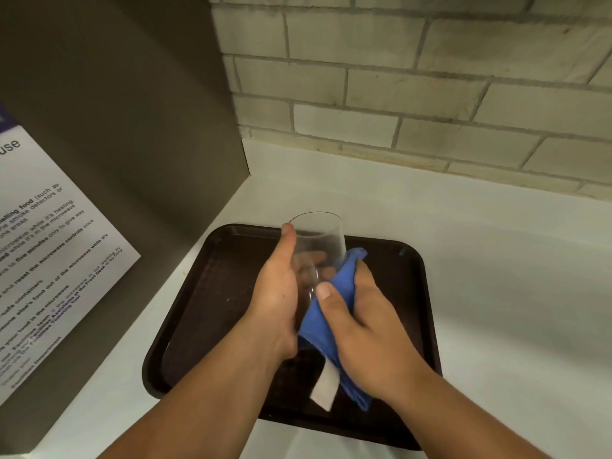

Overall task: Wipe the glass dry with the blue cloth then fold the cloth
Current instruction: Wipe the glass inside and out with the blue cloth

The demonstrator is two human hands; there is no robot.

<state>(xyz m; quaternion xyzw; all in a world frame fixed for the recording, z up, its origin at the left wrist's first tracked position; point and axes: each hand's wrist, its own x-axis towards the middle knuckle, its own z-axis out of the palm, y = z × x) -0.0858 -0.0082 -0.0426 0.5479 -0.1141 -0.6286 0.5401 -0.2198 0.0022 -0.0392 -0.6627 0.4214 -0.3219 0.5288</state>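
A clear drinking glass (319,241) is held above the dark brown tray (390,266), tilted with its far end pointing away from me. My left hand (276,293) wraps around its left side, fingers showing through the glass. My right hand (361,326) presses the blue cloth (319,319) against the glass's right side and near end, thumb on top of the cloth. A white label hangs from the cloth's lower edge. The near end of the glass is hidden by the cloth and hands.
The tray lies on a white counter (496,260). A brick wall (430,94) runs behind it. On the left stands a dark appliance side (116,127) with a printed notice (43,243) stuck on it.
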